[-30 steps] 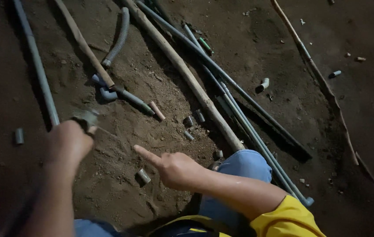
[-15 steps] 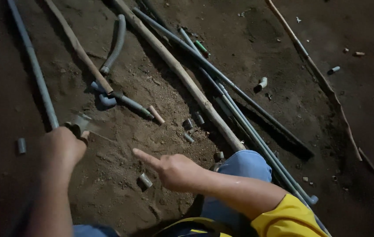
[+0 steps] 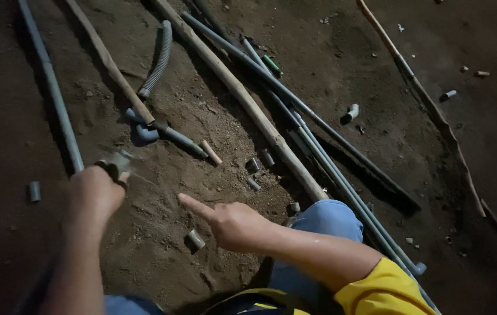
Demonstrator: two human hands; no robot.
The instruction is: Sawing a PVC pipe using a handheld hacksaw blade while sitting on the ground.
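Sandy ground (image 3: 161, 245) was seen covering the whole view, strewn with pipework. A long wooden pole (image 3: 242, 96) was laid diagonally from top centre down to the blue-clad knee (image 3: 327, 219); a bundle of long grey pipes (image 3: 324, 154) was laid just beside it on the right. Another grey pipe (image 3: 56, 99) was run down the left side, and a thinner wooden stick (image 3: 108, 61) was angled between the two. A corrugated grey hose (image 3: 158, 61) was curved near the stick's lower end, close to a grey pipe elbow (image 3: 146, 133).

Left hand (image 3: 94, 195) was closed in a fist around a small dark, blurred tool (image 3: 114, 164) — its kind could not be told — held just above the sand beside the left pipe's lower end. Right hand (image 3: 234, 224) was held with index finger stretched out leftward and the other fingers curled in — nothing gripped. A short grey pipe stub (image 3: 196, 239) was lodged in the sand just below that fingertip, not touched. More small stubs (image 3: 260, 163) were scattered near the pole.
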